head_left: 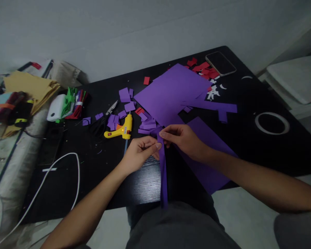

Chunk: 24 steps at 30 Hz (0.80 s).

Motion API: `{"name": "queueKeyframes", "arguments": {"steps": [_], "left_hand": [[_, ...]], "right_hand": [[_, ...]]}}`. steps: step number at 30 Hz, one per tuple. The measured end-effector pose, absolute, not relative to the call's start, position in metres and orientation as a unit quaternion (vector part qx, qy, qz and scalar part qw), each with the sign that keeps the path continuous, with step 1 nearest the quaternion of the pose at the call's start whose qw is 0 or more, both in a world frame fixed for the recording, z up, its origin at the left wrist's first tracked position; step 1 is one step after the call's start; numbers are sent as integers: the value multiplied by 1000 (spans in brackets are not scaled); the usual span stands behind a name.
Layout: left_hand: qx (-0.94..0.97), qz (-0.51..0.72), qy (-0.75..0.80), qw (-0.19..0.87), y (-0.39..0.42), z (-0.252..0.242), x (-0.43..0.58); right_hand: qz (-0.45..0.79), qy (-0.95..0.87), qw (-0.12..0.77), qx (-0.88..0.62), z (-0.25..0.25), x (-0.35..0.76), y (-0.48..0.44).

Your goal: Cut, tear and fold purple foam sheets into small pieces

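Observation:
A long purple paper strip [163,180] hangs down over the table's front edge toward my lap. My left hand [142,152] pinches it near its upper end, thumb on top. Just above, my right hand [182,140] grips the top of the same strip between thumb and fingers. Small purple paper pieces [147,126] lie right behind my hands. To the left rests a yellow glue gun [123,129] with a small light glowing on it. Under my right forearm lies a purple sheet [207,148], and a larger purple sheet [171,90] is farther back.
Scissors [111,109] lie left of the glue gun. At the back right are red paper scraps [207,71], white scraps [212,90] and a phone [221,63]. A white ring [272,123] sits at the right. A white cable [77,173] curves across the left side, near bundled pipe cleaners [80,103].

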<state>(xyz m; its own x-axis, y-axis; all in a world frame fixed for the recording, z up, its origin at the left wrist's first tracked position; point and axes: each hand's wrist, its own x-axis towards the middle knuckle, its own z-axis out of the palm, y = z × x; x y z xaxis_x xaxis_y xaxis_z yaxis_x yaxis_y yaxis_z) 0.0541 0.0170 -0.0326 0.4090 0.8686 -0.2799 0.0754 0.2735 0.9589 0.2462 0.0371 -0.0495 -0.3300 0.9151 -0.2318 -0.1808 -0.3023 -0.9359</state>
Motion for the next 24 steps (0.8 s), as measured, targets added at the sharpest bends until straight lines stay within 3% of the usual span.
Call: {"name": "queueKeyframes", "arguments": {"steps": [24], "left_hand": [[515, 323, 460, 647, 17, -35, 52]], "right_hand": [[709, -444, 359, -414, -45, 247, 39]]}}
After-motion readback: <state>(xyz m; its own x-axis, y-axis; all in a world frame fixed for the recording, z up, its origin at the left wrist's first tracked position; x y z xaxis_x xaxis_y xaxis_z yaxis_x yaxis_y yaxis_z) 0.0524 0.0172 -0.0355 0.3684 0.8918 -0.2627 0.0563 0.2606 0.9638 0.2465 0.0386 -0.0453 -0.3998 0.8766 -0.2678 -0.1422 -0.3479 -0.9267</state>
